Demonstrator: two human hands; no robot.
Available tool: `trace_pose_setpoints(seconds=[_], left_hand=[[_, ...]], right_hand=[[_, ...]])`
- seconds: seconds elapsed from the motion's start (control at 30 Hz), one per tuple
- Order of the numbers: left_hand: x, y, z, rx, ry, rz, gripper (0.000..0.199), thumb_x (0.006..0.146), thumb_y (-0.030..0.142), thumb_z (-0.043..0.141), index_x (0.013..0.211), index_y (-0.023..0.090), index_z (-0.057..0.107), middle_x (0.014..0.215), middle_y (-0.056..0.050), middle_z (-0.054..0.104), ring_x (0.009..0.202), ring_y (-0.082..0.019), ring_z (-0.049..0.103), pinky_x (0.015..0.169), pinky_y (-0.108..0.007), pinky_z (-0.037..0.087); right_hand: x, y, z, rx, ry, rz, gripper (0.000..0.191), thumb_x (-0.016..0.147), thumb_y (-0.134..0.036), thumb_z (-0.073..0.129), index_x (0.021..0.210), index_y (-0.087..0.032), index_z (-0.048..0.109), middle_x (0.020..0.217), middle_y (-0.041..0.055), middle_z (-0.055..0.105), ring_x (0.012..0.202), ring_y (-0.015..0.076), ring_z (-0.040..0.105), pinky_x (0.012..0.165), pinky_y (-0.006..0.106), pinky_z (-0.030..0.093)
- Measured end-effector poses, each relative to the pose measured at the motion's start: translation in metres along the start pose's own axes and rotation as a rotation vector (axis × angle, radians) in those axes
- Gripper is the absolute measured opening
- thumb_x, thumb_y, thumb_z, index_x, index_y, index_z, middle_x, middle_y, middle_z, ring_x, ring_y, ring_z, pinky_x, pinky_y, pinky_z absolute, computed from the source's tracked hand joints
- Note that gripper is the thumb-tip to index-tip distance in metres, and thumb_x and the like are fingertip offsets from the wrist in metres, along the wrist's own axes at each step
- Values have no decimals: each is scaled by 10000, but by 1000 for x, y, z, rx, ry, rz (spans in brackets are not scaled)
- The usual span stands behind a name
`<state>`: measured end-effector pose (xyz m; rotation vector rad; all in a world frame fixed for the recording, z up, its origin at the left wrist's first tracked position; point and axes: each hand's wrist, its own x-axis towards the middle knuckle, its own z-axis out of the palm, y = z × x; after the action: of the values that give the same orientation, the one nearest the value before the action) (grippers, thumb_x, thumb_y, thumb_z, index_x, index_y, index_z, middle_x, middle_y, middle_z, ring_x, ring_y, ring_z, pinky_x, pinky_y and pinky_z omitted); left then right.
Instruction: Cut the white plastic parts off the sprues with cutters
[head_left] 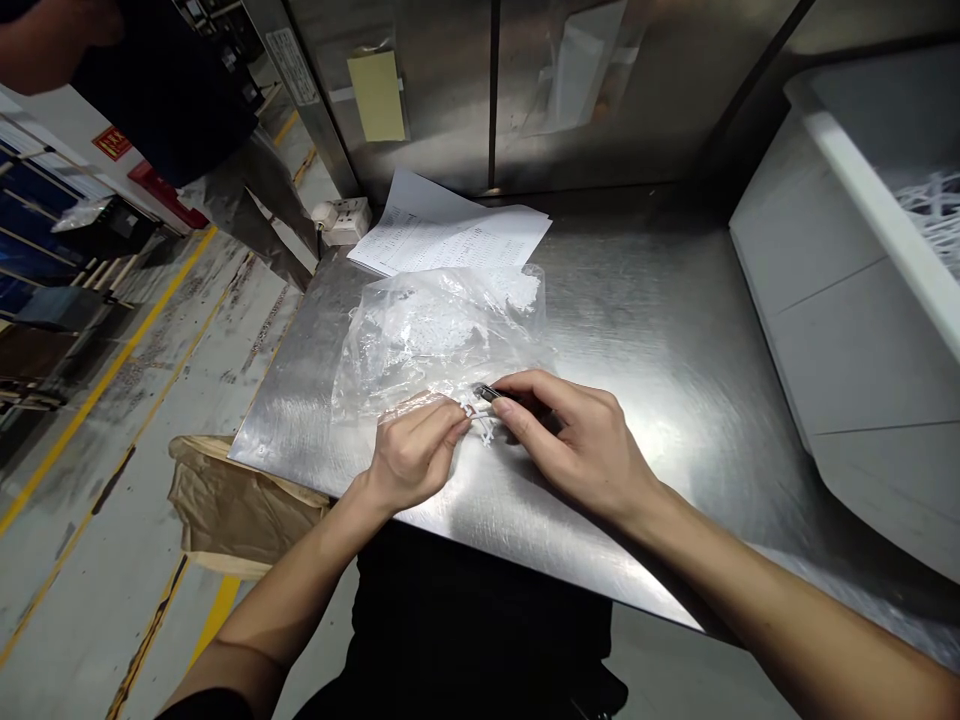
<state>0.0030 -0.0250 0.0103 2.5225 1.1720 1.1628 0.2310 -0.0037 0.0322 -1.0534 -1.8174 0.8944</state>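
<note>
Between the thumb and fingers of my left hand (420,450) is a small white branched plastic piece (484,430). My right hand (574,430) grips a small dark metal tool (489,393) with a shiny tip, its kind too small to tell. The tool's tip is close to the white piece; whether they touch I cannot make out. Just beyond both hands lies a clear plastic bag (442,335) holding many small white pieces. My left hand is right at the bag's near edge. Everything sits over the steel table (622,300).
Printed sheets (450,230) lie behind the bag, beside a white power socket (346,220). A big grey bin (810,300) with white strips stands at the right. A brown paper bag (240,500) is below the table's left edge. Another person (172,100) stands at the upper left.
</note>
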Motion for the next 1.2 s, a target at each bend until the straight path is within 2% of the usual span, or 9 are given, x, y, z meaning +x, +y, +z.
trace_pose_setpoints(seconds=[0.43,0.73,0.87,1.2], left_hand=[[0,-2,1,-11,-26,37,203,1102,73,559,963,208,621,800,-7,666,679,-141,594,636,-286,460],[-1,-1,3,-1,-33,-31,174,1122,113,561,1002,200,652,812,-9,683,705,-144,621,656,-283,474],[-2,-2,3,18,-36,-64,196,1130,141,542,985,195,662,793,-16,687,692,-153,634,655,-294,478],[-2,-1,4,56,-31,-38,204,1119,121,533,983,197,665,789,-13,669,677,-140,610,619,-279,447]], right_hand=[[-4,5,3,-61,33,-125,119,1130,-235,669,1164,-209,780,967,24,834,808,195,777,731,345,574],[-1,4,2,-18,45,-6,132,1106,-259,672,1058,-227,790,871,-4,815,714,178,735,637,323,523],[-1,-1,-2,23,54,-15,115,1098,-284,692,1097,-237,797,916,12,823,746,193,743,647,329,550],[-5,-7,0,4,-12,-67,114,1118,-302,686,1130,-240,782,930,26,833,775,218,779,733,380,603]])
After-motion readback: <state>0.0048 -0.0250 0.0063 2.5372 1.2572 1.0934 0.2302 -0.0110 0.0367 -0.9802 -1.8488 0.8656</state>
